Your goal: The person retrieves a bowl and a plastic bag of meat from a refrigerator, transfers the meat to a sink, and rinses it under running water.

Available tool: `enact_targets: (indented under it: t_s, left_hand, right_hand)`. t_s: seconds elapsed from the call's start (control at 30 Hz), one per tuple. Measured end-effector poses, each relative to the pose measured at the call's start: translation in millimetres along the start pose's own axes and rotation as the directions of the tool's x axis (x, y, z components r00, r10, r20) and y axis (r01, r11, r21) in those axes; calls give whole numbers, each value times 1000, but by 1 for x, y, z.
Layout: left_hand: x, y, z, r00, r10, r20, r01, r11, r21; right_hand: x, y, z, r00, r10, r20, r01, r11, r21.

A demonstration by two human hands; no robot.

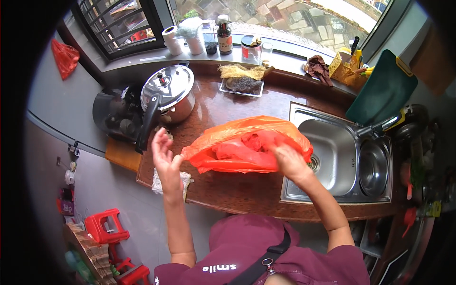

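An orange-red plastic bag [249,123] lies on the brown countertop with its mouth gaping towards me. Inside it is a pinkish-red plastic bag [231,151], whose contents are hidden. My left hand [166,158] is raised at the orange bag's left corner, fingers spread and palm turned inward. Its thumb is close to that corner; whether they touch is unclear. Over the right part of the opening, my right hand [290,160] reaches in with blurred fingertips against the red plastic. I cannot tell whether it grips anything.
A pressure cooker [169,92] stands back left, its long handle jutting towards me. A steel sink [329,156] with a faucet [379,126] is at right. Behind lies a tray [242,93] with scrubbers. A folded cloth [185,181] rests at the front-left edge; a green cutting board [383,87] leans back right.
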State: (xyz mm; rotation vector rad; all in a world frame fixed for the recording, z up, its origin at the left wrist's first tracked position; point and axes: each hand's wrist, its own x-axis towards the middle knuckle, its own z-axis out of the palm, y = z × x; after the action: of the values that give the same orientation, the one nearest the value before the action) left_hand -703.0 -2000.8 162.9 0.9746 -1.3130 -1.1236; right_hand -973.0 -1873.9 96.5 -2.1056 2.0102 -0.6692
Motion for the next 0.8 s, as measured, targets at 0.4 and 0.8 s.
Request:
enact_targets:
  t_s: [0.4, 0.8]
  left_hand:
    - [-18, -86, 100, 869, -25, 494, -417, 498, 760]
    - [40, -126, 59, 562, -38, 826, -702, 506, 501]
  right_hand:
    - [20, 13, -21, 586, -247, 771, 445, -698, -562]
    - [51, 105, 33, 951, 168, 260, -155, 985, -70]
